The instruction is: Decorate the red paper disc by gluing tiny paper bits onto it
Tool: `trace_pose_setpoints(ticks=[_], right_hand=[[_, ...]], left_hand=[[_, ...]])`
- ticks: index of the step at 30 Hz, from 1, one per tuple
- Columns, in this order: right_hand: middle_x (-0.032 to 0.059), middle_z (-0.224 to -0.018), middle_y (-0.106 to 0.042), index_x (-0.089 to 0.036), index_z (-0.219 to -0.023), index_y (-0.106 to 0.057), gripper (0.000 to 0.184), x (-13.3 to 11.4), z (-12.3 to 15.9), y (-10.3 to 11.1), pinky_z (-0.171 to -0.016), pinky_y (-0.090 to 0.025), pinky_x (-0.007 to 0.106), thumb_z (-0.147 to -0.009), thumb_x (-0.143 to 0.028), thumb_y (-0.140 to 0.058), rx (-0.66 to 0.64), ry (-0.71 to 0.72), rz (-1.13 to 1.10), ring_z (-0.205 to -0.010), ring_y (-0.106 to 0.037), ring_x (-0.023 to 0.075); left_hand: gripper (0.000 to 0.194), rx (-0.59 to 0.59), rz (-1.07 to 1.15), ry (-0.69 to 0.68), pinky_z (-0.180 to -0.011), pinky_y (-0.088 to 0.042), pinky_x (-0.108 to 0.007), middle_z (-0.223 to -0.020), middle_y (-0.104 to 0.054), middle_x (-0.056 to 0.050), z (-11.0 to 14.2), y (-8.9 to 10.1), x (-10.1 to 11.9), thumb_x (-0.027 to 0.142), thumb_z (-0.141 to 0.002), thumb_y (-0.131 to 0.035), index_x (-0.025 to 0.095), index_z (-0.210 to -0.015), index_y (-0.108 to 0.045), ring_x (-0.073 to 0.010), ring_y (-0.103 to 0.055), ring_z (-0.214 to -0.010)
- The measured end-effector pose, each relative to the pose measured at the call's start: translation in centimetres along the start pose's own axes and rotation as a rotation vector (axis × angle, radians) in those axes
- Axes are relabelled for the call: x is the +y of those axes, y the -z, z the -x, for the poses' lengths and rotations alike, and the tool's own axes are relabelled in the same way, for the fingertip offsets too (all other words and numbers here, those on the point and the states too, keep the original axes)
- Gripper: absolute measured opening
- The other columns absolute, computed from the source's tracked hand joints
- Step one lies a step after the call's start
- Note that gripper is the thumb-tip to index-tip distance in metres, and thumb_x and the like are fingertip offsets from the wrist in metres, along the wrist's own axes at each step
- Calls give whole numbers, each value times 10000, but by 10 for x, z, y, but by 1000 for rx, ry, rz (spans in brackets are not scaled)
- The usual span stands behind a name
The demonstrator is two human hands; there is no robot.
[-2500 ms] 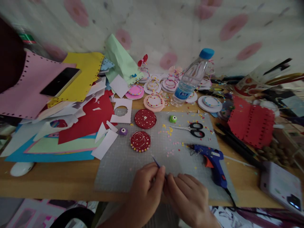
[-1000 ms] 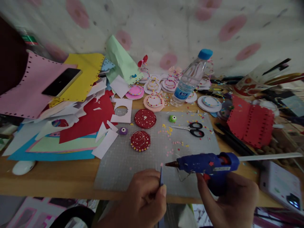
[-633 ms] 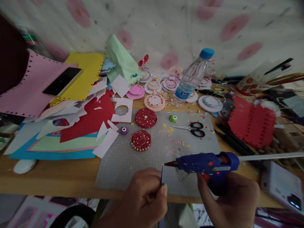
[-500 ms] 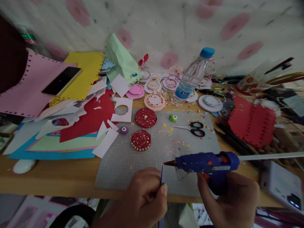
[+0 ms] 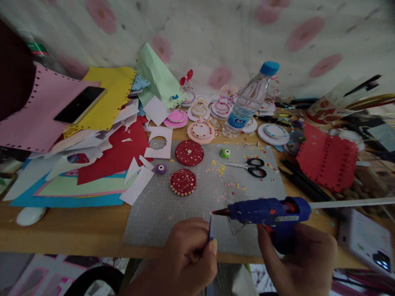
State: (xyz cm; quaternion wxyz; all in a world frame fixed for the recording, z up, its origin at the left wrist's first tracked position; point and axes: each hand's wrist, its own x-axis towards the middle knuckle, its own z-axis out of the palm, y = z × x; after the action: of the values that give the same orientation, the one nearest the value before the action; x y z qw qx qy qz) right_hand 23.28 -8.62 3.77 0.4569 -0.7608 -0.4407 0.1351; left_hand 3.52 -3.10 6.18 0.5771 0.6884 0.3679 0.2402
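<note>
At the near edge of the mat, my left hand (image 5: 193,253) is closed on slim bluish-grey tweezers (image 5: 211,230), held upright with the tip at the top. A tiny pale piece seems to sit at that tip, too small to make out. My right hand (image 5: 300,259) grips the handle of a blue hot glue gun (image 5: 257,210), its thumb near the orange trigger. The gun's nozzle points left and meets the tweezers' tip. From its rear sticks a white glue stick (image 5: 348,203). Beyond lie two red speckled discs (image 5: 189,153), the nearer one edged with small flowers along its front.
A grey cutting mat (image 5: 148,230) bears scissors (image 5: 251,166), a green punch (image 5: 225,153), a purple punch (image 5: 161,169) and scattered paper bits. Behind stand a water bottle (image 5: 247,102) and several small decorated paper hats (image 5: 200,130). Coloured paper (image 5: 117,156) is heaped left; a phone (image 5: 365,240) lies right.
</note>
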Motion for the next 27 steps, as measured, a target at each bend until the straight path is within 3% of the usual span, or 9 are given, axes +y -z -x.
trace_pose_setpoints(ticks=[10, 21, 27], right_hand=[[-13, -515, -481, -199, -604, -505, 386, 3, 1, 1, -364, -354, 238, -636, -446, -799, -11, -35, 10, -435, -416, 105], [-50, -482, -429, -207, -583, -462, 418, -2, 0, -2, -360, -288, 213, -636, -432, -811, 10, 0, 16, -412, -373, 77], [-18, -656, -538, -192, -813, -523, 428, 8, 7, -8, -459, -386, 236, -619, -411, -834, 51, -35, -62, -522, -482, 114]], left_hand=[[347, 10, 2, -10, -578, -333, -263, -561, -441, 8, -2, 1, 3, 210, -897, -374, 204, -566, -272, -114, -443, -576], [359, 15, 15, 8, -574, -330, -264, -554, -440, 10, -2, 0, 0, 212, -894, -381, 202, -549, -283, -114, -444, -571], [362, 25, 5, 21, -577, -335, -266, -555, -451, 7, -2, 1, 1, 221, -893, -373, 204, -543, -284, -115, -446, -565]])
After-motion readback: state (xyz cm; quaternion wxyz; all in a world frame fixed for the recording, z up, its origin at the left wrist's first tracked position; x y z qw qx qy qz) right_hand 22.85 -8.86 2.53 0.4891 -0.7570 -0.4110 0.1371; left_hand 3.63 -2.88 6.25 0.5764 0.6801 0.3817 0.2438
